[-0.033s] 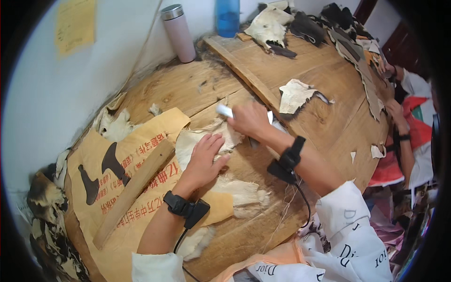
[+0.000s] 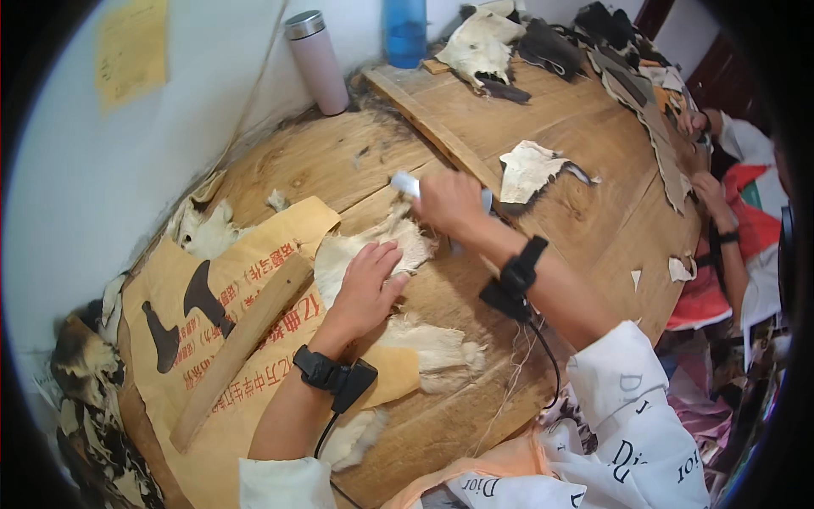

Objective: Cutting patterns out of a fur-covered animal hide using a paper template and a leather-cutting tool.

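My left hand (image 2: 369, 288) lies flat with its fingers stretched out, pressing on a cream-white piece of hide (image 2: 339, 254) with a furry edge. Just beyond it, my right hand (image 2: 449, 202) is closed in a fist around a white-ended tool (image 2: 405, 183). The tool's pale end sticks out on the left of the fist, and a bluish-white part shows on the right. Its working edge is hidden, so I cannot tell its exact kind. The fist is over the hide's far right edge. Another furry hide strip (image 2: 437, 352) lies beside my left wrist.
Yellow printed paper (image 2: 203, 416) carries a wooden stick (image 2: 242, 352) and two dark brown cut shapes (image 2: 208, 297). A wooden batten (image 2: 424, 123) crosses the table. A pink flask (image 2: 319, 68), blue bottle (image 2: 405, 34) and hide scrap (image 2: 527, 174) stand or lie farther off. Another person's hand (image 2: 708, 187) is at right.
The view has shifted very slightly. My right fist and the tool have tilted a little over the hide's edge; my left hand stays on the hide.
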### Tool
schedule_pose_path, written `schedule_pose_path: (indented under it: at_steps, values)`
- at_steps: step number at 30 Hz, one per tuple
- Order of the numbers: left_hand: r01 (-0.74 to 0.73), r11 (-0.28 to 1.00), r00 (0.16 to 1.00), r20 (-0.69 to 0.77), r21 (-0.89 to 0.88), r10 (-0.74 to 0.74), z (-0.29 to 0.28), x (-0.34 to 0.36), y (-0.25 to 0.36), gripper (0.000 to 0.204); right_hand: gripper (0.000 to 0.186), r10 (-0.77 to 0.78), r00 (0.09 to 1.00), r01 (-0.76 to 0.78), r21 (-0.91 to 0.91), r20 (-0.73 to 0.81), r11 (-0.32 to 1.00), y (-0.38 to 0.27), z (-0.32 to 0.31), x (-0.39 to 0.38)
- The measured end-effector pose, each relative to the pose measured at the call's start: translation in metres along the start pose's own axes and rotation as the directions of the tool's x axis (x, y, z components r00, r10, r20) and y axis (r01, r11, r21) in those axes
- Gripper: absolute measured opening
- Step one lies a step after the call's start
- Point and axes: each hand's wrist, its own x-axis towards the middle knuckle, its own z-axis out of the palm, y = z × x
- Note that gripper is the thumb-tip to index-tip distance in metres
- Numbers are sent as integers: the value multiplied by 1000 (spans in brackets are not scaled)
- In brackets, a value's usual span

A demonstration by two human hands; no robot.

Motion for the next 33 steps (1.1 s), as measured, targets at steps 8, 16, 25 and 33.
schedule_pose_path:
  at_steps: [8,16,25,33]
  values:
    - [176,979,981,-106,102,-165,-5,21,16,24,31,76,994,-67,123,-75,990,26,-46,-13]
    - [136,863,983,-175,487,-56,2,25,24,27,26,-54,997,65,191,-64,979,34,-50,-42]
    - [26,988,983,-183,149,2,-15,8,15,35,20,-158,987,130,420,32,898,8,-68,-57]
    - [85,820,993,-20,-566,-117,-1,-34,97,48,24,-739,664,670,532,-117,518,-28,-81,-123]
